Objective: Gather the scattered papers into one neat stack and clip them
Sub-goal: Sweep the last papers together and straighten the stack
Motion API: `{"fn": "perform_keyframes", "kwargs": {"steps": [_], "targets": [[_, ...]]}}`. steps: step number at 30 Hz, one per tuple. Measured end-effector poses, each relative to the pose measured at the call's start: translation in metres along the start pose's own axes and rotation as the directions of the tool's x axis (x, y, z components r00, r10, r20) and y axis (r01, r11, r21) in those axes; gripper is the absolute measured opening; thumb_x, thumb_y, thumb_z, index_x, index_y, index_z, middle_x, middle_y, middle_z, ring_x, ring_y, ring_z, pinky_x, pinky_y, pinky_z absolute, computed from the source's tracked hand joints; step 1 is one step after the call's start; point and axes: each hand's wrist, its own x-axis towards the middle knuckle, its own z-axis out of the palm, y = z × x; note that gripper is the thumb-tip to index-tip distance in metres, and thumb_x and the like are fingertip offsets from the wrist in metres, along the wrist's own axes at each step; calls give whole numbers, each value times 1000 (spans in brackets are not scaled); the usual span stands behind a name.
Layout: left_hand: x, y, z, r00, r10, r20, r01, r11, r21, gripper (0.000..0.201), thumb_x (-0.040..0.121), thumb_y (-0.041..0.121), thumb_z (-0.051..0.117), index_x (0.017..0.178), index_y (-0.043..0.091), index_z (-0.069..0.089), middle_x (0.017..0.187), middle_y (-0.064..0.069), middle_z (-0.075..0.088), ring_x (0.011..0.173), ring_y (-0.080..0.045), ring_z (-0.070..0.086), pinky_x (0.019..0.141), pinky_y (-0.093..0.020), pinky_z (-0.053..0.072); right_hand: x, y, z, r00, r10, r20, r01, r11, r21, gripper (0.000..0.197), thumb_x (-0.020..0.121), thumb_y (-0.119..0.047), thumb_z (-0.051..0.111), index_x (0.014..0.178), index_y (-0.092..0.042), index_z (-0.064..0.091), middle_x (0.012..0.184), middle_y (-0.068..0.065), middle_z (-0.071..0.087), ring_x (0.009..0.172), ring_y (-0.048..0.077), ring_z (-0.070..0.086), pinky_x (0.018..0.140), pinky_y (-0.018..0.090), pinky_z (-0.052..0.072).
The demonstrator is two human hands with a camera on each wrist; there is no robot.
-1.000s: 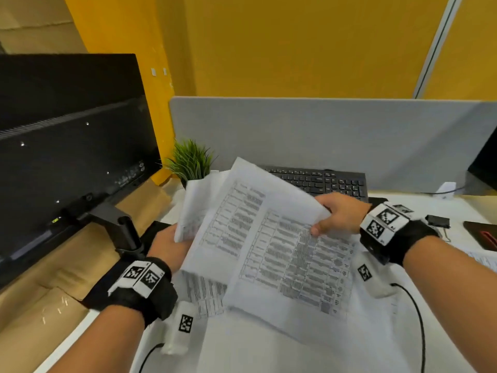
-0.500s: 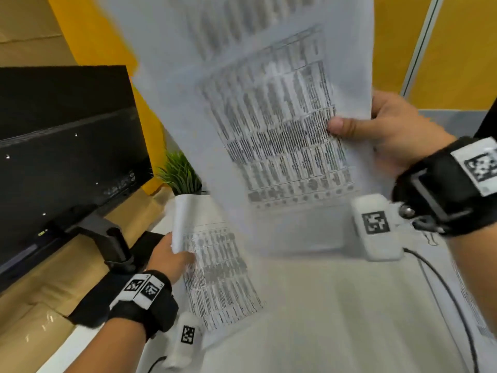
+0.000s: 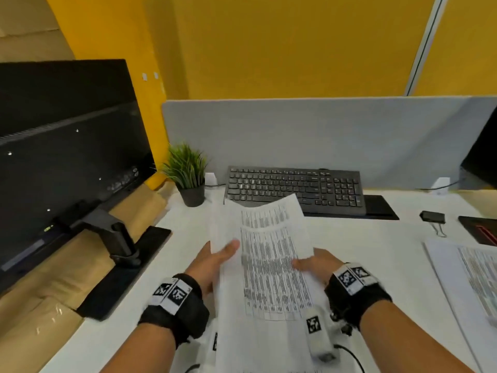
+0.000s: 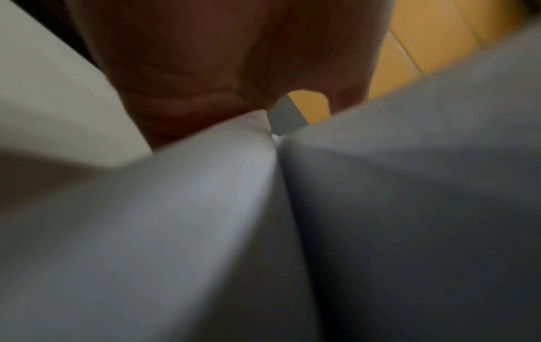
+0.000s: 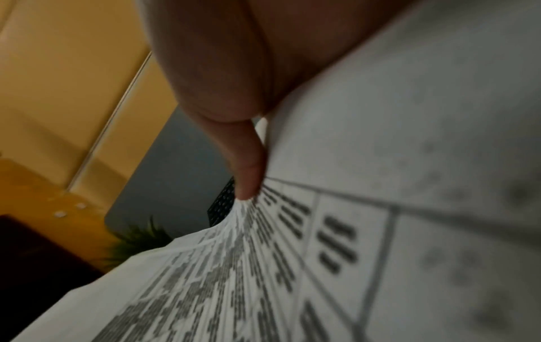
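At the desk: one person, two hands in view, each wrist wearing a black strap with printed markers.
Papers in hand: one bundle of printed sheets (image 3: 271, 267), held above the white desk (image 3: 349, 238), its far edge curling up near the keyboard; sheet count cannot be told.
Left hand (image 3: 215, 262): grips the bundle's left edge, thumb on top.
Right hand (image 3: 314, 265): pinches the right edge, thumb (image 5: 249, 166) pressed on the print.
Loose papers: one further pile (image 3: 468, 278) lying at the right edge of the desk.
Clips: one black binder clip (image 3: 433, 218), on the desk beyond that pile.
Backdrop: one keyboard (image 3: 293, 188), one potted plant (image 3: 188, 173), one monitor (image 3: 64, 146) at left.
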Motion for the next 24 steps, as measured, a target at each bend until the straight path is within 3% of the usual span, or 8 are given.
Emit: {"fn": "perform_keyframes", "kwargs": {"steps": [2,4,8,12,15,17,19,24], "targets": [[0,-2,5,994,108,-13,-105,979,175,40,80,15,69,116,22,56,122,-10,63,102,-26,62,85,-37,49,-2,-6,1,998,-32,-51,31,999,-18,49,79,-25,73,122,-6,56,120,9,63,109,25,58,94,32,44],[3,2,7,974,191,-118,-158,957,243,42,82,0,62,121,13,54,118,-10,62,97,-24,58,84,-32,45,-6,-17,-5,979,-146,-140,148,989,9,49,76,-20,77,118,-8,56,113,4,64,106,22,59,94,33,46],[3,35,6,863,414,-290,-385,910,154,35,85,2,57,119,13,56,115,-7,62,103,-22,58,92,-34,44,-39,-58,-21,820,-393,-417,446,894,34,34,83,-27,67,115,-23,55,111,-3,64,104,20,60,93,41,49],[-10,74,21,714,627,-313,-648,760,43,38,92,7,49,126,23,48,127,0,58,118,-19,55,104,-43,41,-78,-99,-27,634,-567,-526,705,704,90,16,95,-19,52,107,-28,47,97,-21,57,86,-13,56,72,7,45],[-21,90,31,620,742,-254,-764,645,19,39,93,6,46,127,25,42,131,1,54,120,-11,53,103,-35,42,-87,-110,-26,562,-584,-586,777,616,132,18,96,-15,49,111,-23,44,94,-24,55,76,-25,53,63,-3,41],[-24,87,31,615,759,-213,-768,638,56,39,91,7,51,122,29,40,125,7,55,115,-5,53,98,-28,43,-87,-105,-23,568,-559,-604,776,608,167,26,95,-13,51,117,-21,40,98,-23,54,80,-23,54,65,-3,43],[-20,73,28,663,719,-208,-721,688,82,42,87,9,57,121,26,38,122,8,55,112,-7,54,94,-26,44,-84,-93,-19,600,-521,-607,752,626,206,36,92,-12,55,123,-21,37,102,-22,53,88,-15,55,67,-1,45],[-7,37,23,760,601,-246,-582,799,152,27,89,10,55,112,21,47,108,3,60,109,-20,57,98,-39,45,-78,-57,1,711,-418,-566,649,699,299,28,94,-9,50,115,-24,40,99,-19,57,80,-14,60,61,1,46]]}}
